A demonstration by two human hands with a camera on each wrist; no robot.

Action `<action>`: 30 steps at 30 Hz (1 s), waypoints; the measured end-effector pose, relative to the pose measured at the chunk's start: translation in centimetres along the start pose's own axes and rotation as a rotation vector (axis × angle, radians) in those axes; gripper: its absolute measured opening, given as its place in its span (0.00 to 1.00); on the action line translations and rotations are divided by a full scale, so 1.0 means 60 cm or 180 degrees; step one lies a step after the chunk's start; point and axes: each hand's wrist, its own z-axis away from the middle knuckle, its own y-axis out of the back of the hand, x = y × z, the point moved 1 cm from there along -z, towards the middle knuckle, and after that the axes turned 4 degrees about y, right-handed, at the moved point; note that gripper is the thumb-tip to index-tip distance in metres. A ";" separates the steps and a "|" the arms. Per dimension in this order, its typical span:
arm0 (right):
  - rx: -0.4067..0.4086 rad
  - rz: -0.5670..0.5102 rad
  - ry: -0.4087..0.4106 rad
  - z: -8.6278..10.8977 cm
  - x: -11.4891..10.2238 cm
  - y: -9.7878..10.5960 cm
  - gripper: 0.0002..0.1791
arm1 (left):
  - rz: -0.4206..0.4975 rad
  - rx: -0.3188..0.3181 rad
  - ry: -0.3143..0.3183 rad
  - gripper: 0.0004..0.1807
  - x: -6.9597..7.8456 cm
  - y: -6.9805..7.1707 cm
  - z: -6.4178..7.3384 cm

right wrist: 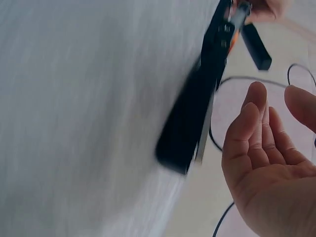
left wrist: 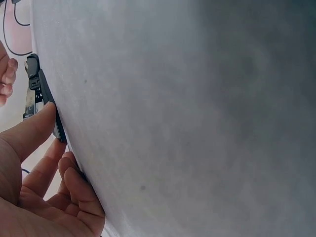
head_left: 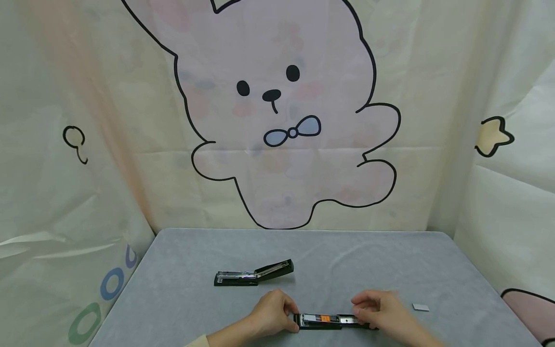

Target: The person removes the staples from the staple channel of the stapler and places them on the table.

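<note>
Lying opened out on the grey tablecloth in the head view is a black stapler (head_left: 318, 320) with an orange mark inside. My left hand (head_left: 274, 312) pinches its left end between thumb and fingers; the left wrist view shows the thumb (left wrist: 37, 128) against the black base. Over the stapler's right end hovers my right hand (head_left: 386, 313), its fingers loosely bent. The right wrist view has this hand (right wrist: 276, 168) apart from the blurred stapler (right wrist: 192, 108), with nothing between thumb and fingers.
A second black stapler (head_left: 253, 274), also opened out, lies farther back, left of centre. To the right of my right hand is a small flat grey piece (head_left: 420, 307). Behind the cloth-covered table (head_left: 368, 255) hangs a curtain (head_left: 416, 193) with a cartoon animal.
</note>
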 end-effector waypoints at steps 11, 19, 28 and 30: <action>-0.0434 -0.0424 -0.0135 -0.046 0.038 -0.068 0.21 | 0.0080 -0.0061 0.0074 0.12 -0.002 0.002 -0.001; -0.0469 -0.0569 -0.0361 -0.038 -0.004 -0.111 0.18 | 0.0089 -0.0055 0.0012 0.13 -0.006 -0.001 -0.003; -0.0440 -0.0785 -0.0436 -0.037 -0.018 -0.133 0.16 | 0.0116 -0.0083 0.0057 0.12 -0.006 -0.001 -0.005; -0.0442 -0.0857 -0.0523 -0.038 -0.019 -0.134 0.16 | 0.0091 -0.0060 0.0048 0.12 -0.007 -0.002 -0.005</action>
